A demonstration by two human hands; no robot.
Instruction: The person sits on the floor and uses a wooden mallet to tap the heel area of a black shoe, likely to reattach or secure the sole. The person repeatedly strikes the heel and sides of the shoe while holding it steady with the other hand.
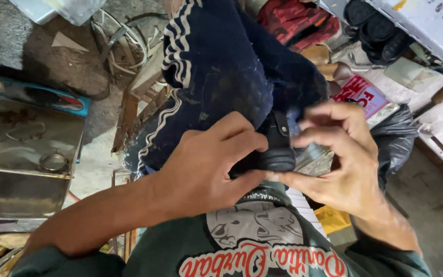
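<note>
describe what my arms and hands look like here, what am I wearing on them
Both hands, left hand and right hand, are bare: no gloves, rings or watch visible. Forearms are bare too. Dark green sleeves are pushed up near the elbows.

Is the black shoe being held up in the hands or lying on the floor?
Held up. The left hand and right hand grip the black shoe from both sides, over the person's knee in dark blue trousers.

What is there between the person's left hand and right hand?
In the head view, a small black rounded object with a strap sits between the left hand and the right hand; both hands touch it, above the dark blue striped trousers.
</note>
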